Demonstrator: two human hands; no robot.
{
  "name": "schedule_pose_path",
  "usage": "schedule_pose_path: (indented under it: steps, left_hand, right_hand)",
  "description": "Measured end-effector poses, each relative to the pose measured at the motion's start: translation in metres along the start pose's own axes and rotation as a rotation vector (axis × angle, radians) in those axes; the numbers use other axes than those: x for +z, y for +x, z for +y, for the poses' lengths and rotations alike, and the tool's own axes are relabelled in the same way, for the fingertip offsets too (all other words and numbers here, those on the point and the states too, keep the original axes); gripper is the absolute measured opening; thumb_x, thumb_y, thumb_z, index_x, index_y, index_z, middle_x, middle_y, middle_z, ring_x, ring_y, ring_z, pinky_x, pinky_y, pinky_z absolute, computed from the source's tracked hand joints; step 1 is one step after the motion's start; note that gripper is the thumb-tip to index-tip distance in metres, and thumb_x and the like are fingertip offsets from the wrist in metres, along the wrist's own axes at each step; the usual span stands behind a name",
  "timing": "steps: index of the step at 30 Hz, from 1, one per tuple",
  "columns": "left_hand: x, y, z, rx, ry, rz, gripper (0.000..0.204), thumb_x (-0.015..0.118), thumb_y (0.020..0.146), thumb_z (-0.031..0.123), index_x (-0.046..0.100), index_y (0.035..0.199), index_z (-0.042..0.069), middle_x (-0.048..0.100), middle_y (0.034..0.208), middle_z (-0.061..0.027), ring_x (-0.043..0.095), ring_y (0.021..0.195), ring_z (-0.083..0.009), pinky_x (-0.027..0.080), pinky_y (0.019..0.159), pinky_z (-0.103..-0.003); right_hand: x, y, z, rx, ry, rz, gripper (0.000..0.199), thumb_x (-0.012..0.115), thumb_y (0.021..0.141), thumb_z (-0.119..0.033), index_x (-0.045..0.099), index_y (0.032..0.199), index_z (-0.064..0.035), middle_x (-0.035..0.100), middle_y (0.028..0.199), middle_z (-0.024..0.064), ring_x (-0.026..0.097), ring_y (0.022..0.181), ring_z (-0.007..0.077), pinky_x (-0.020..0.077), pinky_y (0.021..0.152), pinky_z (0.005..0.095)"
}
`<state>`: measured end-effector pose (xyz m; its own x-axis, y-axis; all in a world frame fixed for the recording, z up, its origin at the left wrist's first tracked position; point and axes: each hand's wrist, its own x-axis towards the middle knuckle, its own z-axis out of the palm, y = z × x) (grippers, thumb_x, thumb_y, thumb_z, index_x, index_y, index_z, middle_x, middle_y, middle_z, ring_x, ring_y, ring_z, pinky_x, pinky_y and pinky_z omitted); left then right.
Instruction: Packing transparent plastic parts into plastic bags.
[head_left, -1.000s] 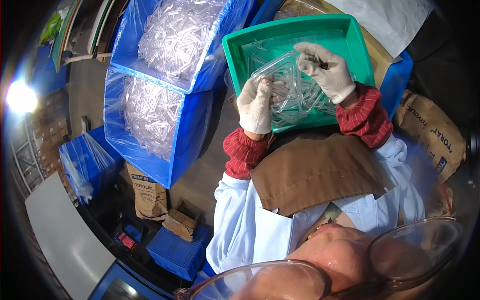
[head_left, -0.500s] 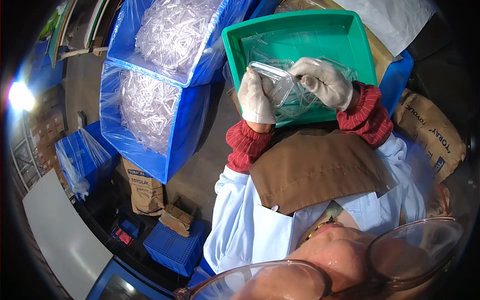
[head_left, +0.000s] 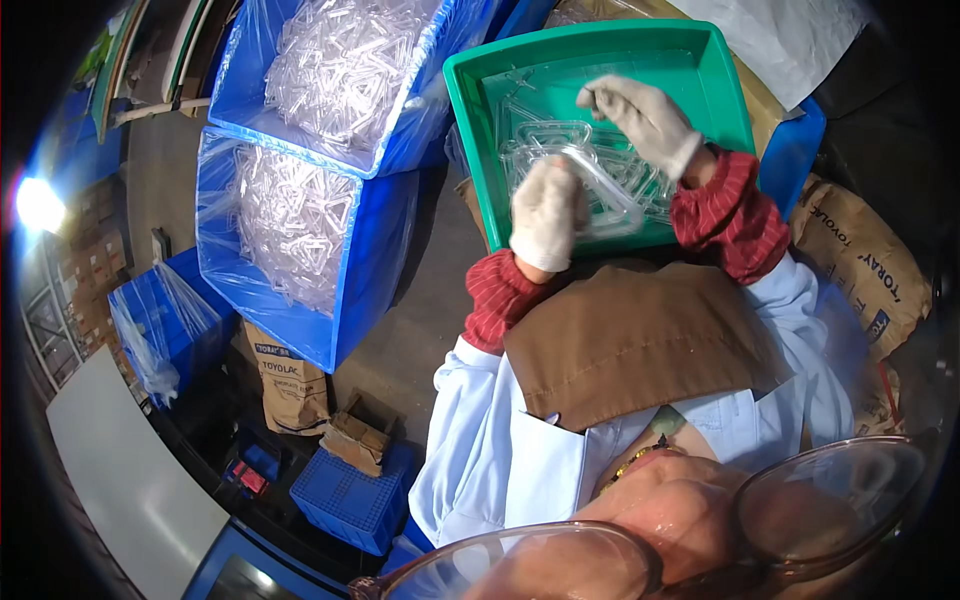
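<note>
My left hand (head_left: 547,213), in a white fabric glove, grips a clear plastic rectangular frame (head_left: 606,186) over the near part of a green bin (head_left: 738,110). The frame is tilted and smeared by motion. My gloved right hand (head_left: 645,122) is raised above the bin's right half, apart from the frame. Its fingers are bent and pressed together, and I cannot make out whether something small is in them. More clear plastic frames (head_left: 553,131) lie loosely piled in the bin, partly hidden under my hands.
To the left stand two blue bins (head_left: 345,262) lined with clear film, heaped with clear plastic pieces (head_left: 295,225). A paper sack (head_left: 857,262) lies at the right. Below left are another paper sack (head_left: 290,390), an open carton (head_left: 357,437) and a blue crate (head_left: 350,495).
My right hand has come off the frame and moved up. My left hand has shifted right and slightly down, carrying the frame lower over the bin.
</note>
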<state>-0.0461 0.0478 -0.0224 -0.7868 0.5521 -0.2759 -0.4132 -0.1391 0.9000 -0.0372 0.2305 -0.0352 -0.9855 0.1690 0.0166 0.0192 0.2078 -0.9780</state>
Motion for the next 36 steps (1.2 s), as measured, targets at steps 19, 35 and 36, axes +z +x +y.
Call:
schedule_pose_path:
  steps: [19, 35, 36]
  left_hand:
    - [-0.172, 0.149, 0.103, 0.482, 0.726, 0.642, 0.038, 0.06, 0.08, 0.022, 0.045, 0.104, -0.003, 0.052, 0.099, -0.0168, 0.05, 0.088, -0.0257, 0.04, 0.076, -0.033]
    - [0.126, 0.071, -0.038, 0.342, 1.61, -0.787, 0.043, 0.061, 0.075, 0.025, 0.054, 0.115, 0.009, 0.064, 0.087, -0.016, 0.06, 0.083, -0.034, 0.047, 0.075, -0.039]
    - [0.121, 0.073, -0.043, 0.341, 1.623, -0.779, 0.043, 0.061, 0.075, 0.025, 0.054, 0.115, 0.009, 0.064, 0.087, -0.016, 0.06, 0.083, -0.034, 0.047, 0.075, -0.039]
  right_hand:
    - [-0.083, -0.047, -0.105, -0.173, -0.754, 0.415, 0.019, 0.065, 0.073, -0.015, 0.061, 0.089, -0.0059, 0.062, 0.076, 0.0095, 0.061, 0.07, 0.0215, 0.0478, 0.062, 0.0309]
    - [-0.323, -0.69, 0.115, 1.793, -1.146, 0.502, 0.048, 0.049, 0.08, -0.048, 0.06, 0.105, -0.0092, 0.058, 0.108, 0.0202, 0.053, 0.104, 0.0385, 0.0441, 0.084, 0.0435]
    - [-0.313, -0.685, 0.118, 1.789, -1.142, 0.45, 0.049, 0.05, 0.079, -0.05, 0.061, 0.103, -0.009, 0.058, 0.106, 0.0218, 0.053, 0.102, 0.0391, 0.0446, 0.083, 0.0438]
